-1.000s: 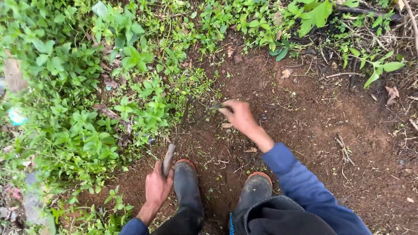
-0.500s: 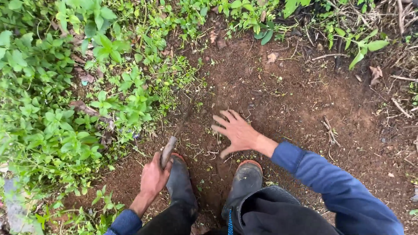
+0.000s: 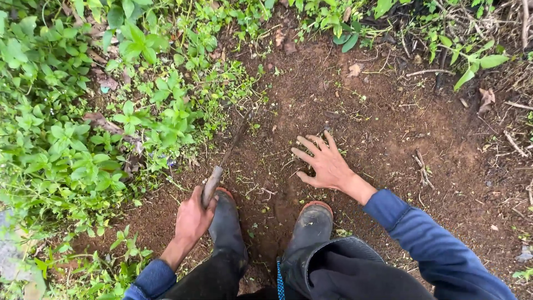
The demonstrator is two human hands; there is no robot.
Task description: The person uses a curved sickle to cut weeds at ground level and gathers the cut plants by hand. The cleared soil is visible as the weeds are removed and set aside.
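Because the right hand [image 3: 328, 166] lies spread and empty on the bare soil [image 3: 388, 128], fingers [image 3: 311, 145] splayed toward the far edge of the cleared patch, it sits close to the working end of the tool [image 3: 222, 166]; my judgement is that a careless swing of the blade could catch those fingers, since the dark tip lies just to their left. The left hand [image 3: 191, 219] has its fingers wrapped tight around the tool's worn wooden handle, beside the left boot [image 3: 226, 228], the shaft angling up toward the weeds [image 3: 111, 128] at the patch's left edge. The right forearm, in a blue sleeve [image 3: 427, 244], reaches forward past the right boot [image 3: 311, 225], palm down.
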